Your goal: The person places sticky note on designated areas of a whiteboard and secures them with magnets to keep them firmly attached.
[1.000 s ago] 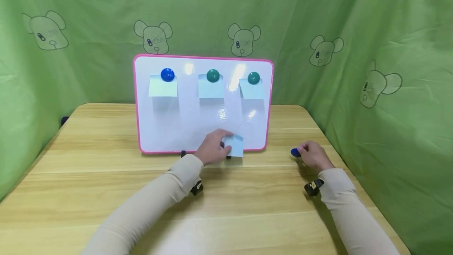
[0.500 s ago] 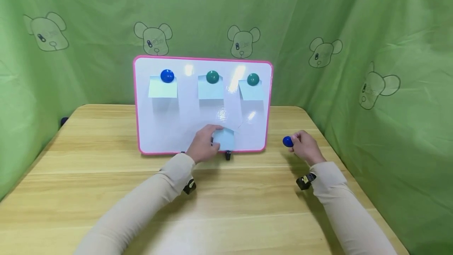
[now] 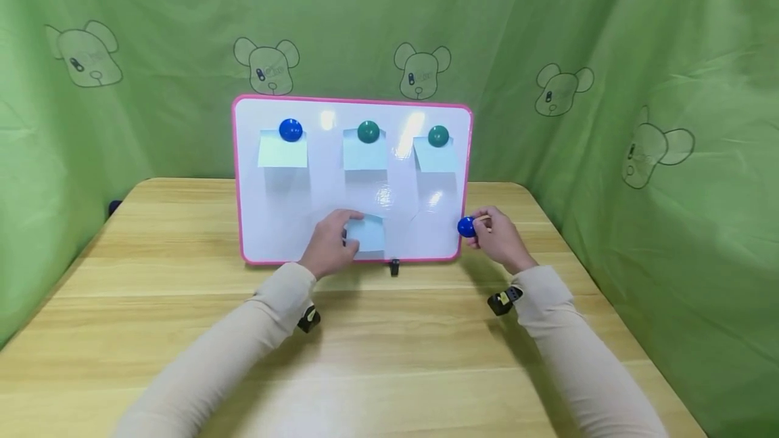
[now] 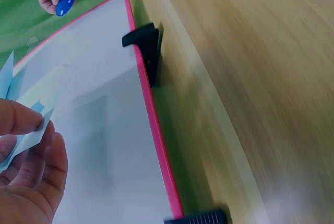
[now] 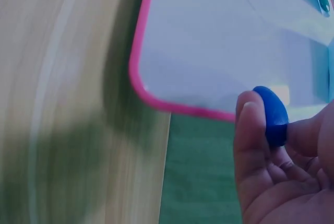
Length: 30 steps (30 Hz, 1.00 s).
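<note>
My left hand (image 3: 331,243) pinches a pale blue sticky note (image 3: 368,234) by its left side, in front of the lower middle of a pink-framed whiteboard (image 3: 292,228). In the left wrist view the note (image 4: 32,136) sits between thumb and fingers. At the board's lower right edge, my right hand (image 3: 500,238) holds a round blue magnet (image 3: 466,226). The right wrist view shows that magnet (image 5: 272,117) gripped between thumb and fingertips. Higher on the board, a blue magnet (image 3: 291,130) and two green magnets, one central (image 3: 368,132) and one right (image 3: 438,136), each pin a note.
The whiteboard stands upright on black clip feet (image 3: 394,267) toward the back of a wooden table (image 3: 389,370). Green curtains (image 3: 487,12) with mouse-head drawings hang behind and along the sides.
My left hand has carried the note leftward and slightly up in front of the board. My right hand has brought the blue magnet left and up from near the table to the board's right edge.
</note>
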Motion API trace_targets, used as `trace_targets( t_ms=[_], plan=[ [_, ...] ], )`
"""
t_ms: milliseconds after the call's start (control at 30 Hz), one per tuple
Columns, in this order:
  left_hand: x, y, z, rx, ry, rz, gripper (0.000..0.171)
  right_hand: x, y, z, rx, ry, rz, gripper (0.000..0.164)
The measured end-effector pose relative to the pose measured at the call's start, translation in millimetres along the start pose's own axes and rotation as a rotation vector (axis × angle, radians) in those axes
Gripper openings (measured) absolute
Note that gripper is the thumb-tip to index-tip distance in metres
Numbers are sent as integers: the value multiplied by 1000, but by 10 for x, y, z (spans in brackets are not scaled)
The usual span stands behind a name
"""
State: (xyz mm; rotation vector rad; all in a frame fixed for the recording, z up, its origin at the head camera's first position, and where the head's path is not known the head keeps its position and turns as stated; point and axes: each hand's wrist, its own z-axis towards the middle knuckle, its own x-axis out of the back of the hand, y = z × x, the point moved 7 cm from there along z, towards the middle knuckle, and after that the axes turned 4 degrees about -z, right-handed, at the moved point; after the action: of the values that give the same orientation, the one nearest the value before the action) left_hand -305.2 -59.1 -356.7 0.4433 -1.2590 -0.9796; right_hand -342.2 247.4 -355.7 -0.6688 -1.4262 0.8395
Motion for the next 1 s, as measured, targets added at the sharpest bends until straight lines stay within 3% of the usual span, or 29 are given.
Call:
trace_targets(
  t_ms=[533,1000],
  plan=[
    [398,-176,-122,33,79,-23,45,-467,-424,135,46,-45,58,27],
    [691,-387,-218,88,131,25,45,-1100,-736,286,49,-103,90,23]
  ],
)
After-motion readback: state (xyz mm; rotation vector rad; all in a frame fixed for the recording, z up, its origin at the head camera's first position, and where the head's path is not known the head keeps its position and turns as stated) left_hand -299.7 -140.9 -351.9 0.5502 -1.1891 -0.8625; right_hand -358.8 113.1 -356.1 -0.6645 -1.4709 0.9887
